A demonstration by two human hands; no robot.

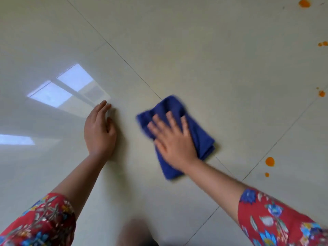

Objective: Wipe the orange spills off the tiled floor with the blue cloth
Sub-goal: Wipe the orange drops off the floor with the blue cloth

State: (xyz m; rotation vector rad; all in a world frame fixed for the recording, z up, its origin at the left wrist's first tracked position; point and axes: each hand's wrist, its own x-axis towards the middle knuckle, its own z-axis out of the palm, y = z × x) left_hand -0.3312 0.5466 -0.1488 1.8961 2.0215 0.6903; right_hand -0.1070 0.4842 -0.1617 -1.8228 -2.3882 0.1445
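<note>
A folded blue cloth (200,134) lies on the pale tiled floor (213,59) near the middle of the view. My right hand (173,139) presses flat on it with fingers spread. My left hand (100,128) rests on the floor to the left of the cloth, fingers straight, holding nothing. Orange spills dot the right side: a round spot (270,161) with a small drop (267,174) below it, a splash (321,93) at the right edge, two drops (323,44) higher up, and a blob (304,3) at the top right. None touches the cloth.
Dark grout lines (124,55) cross the glossy tiles diagonally. A window's reflection (69,86) shines on the floor at the left. A blurred dark shape (136,233) sits at the bottom edge between my arms.
</note>
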